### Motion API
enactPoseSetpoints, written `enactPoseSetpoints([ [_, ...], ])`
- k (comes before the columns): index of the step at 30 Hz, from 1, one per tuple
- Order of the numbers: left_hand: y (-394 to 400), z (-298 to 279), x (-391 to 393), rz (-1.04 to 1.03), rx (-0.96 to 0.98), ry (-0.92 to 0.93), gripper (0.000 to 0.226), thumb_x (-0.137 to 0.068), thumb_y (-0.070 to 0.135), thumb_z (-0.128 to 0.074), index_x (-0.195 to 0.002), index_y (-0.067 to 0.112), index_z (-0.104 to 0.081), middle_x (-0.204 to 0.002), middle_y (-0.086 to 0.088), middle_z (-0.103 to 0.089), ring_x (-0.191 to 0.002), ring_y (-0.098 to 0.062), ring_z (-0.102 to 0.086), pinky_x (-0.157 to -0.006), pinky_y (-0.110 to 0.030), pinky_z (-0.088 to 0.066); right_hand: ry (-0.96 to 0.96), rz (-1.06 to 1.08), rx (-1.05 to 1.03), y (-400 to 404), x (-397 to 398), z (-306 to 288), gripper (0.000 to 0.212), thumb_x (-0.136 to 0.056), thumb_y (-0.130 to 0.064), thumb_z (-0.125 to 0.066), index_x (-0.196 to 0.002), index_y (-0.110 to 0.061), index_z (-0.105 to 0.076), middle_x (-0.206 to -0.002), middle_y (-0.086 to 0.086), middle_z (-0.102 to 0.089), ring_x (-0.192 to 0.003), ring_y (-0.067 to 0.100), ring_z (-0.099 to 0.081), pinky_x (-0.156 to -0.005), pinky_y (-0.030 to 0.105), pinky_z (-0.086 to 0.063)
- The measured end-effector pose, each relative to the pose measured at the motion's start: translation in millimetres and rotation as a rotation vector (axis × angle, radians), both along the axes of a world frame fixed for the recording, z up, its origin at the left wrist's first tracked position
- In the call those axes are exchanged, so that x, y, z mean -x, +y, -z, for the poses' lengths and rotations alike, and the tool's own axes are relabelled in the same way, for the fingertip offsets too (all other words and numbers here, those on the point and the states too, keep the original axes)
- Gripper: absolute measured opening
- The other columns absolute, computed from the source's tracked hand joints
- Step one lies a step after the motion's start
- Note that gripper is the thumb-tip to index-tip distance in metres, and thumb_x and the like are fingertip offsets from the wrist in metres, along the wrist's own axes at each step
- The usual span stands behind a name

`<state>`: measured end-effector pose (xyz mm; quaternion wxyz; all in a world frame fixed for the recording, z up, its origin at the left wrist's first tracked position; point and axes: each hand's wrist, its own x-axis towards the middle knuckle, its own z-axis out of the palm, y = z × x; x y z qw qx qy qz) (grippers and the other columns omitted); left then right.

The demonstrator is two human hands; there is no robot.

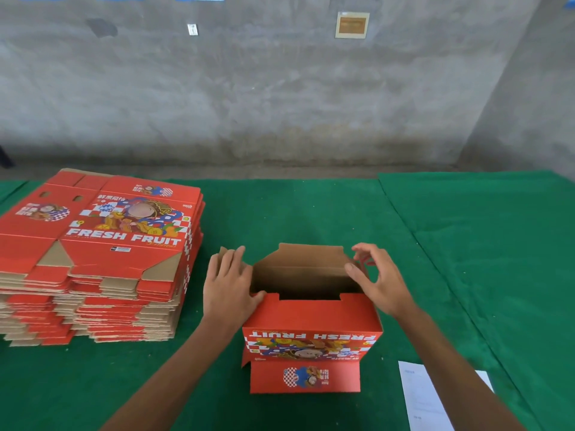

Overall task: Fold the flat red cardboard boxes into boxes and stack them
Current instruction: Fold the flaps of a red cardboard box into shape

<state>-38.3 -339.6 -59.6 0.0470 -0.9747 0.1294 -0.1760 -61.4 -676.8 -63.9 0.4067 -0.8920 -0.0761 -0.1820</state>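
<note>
Near the lower middle of the frame, one red printed cardboard box (311, 318) stood half-formed on the green-covered desk (466, 244), its flaps unclosed. The left hand (230, 284) pressed flat-fingered against its left flap; the right hand (378, 279) hovered loosely curled at its right edge, gripping nothing. At left, a tall pile of flat red cardboard blanks (96, 256) awaited folding; no finished stack showed.

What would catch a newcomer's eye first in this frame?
A tall stack of flat boxes sits at the left on the green table. At centre stands a half-folded red box, upside down, with the left hand pressing one side and the right hand over the other.
</note>
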Motion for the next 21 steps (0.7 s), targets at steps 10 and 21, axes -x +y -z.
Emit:
enactPoseSetpoints([
  [10,-21,5,2,0.345,0.165,-0.224,0.037,-0.083,-0.008,-0.051,-0.113,0.003,-0.070,-0.156,-0.021,-0.045,-0.144,-0.037,-0.044,-0.106,-0.046,-0.052,0.063,0.090,-0.171,20,-15,5,0.023,-0.096,-0.057,-0.056,-0.102,-0.038,-0.069,-0.096,-0.018,-0.069,-0.091,0.008,-0.067,-0.083,0.039,-0.055],
  [21,-23,21,9,0.514,0.444,0.213,0.045,-0.104,0.011,-0.055,-0.148,0.013,-0.053,-0.148,-0.003,-0.056,-0.136,-0.021,-0.054,-0.109,-0.041,-0.049,0.183,0.281,0.050,14,-56,-12,0.037,-0.084,-0.063,-0.072,-0.088,-0.030,-0.057,-0.087,-0.015,-0.062,-0.080,0.007,-0.058,-0.068,0.032,-0.044],
])
